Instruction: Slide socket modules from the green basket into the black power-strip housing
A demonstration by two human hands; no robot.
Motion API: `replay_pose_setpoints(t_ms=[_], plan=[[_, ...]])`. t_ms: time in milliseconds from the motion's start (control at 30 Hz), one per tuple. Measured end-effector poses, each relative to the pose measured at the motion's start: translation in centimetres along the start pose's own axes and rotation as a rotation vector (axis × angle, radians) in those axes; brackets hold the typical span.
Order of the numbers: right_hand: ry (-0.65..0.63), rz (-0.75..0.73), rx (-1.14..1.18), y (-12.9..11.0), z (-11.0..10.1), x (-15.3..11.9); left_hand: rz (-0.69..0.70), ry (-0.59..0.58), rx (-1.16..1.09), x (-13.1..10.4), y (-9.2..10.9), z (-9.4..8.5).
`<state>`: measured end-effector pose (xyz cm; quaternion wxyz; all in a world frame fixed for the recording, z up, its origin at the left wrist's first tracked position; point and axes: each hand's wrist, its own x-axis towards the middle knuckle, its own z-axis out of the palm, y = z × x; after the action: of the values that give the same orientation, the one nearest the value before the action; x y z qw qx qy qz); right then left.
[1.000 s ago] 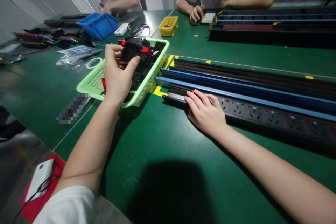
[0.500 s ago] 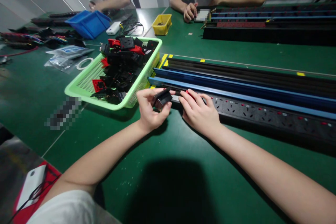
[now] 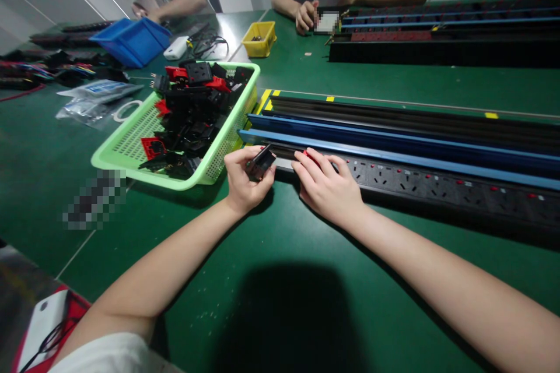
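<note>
In my left hand (image 3: 245, 183), a black socket module (image 3: 261, 163) is pinched between thumb and fingers, tilted above the left end of a long black power strip (image 3: 406, 180). My right hand (image 3: 328, 186) lies palm down across that strip, fingers bent over its top and the thumb hidden. A bit of a red part (image 3: 311, 154) shows under those fingers. To the right of the hand, the strip carries a row of black sockets with small red marks. Left of my hands stands a green basket (image 3: 214, 172) heaped with black and red socket modules (image 3: 196, 111).
Blue-edged rails (image 3: 394, 154) and dark rails (image 3: 371, 108) lie behind the strip. Farther back are a blue bin (image 3: 131, 41), a yellow box (image 3: 259, 39) and plastic bags (image 3: 96, 99). Two people sit across the green table, one with a hand (image 3: 306, 17) near another strip.
The view has shifted slightly, so most things sit a little further left. My left hand still holds the socket module and my right hand stays on the strip.
</note>
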<state>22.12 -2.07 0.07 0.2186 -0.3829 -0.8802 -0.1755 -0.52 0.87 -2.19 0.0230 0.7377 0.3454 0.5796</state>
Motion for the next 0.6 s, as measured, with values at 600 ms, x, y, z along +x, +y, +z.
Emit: replay_pose_setpoints(t_ms=[600], plan=[[0.01,-0.002,-0.02,0.1,0.2,-0.1,-0.477,0.026,-0.125,0.9,-1.1,0.0]])
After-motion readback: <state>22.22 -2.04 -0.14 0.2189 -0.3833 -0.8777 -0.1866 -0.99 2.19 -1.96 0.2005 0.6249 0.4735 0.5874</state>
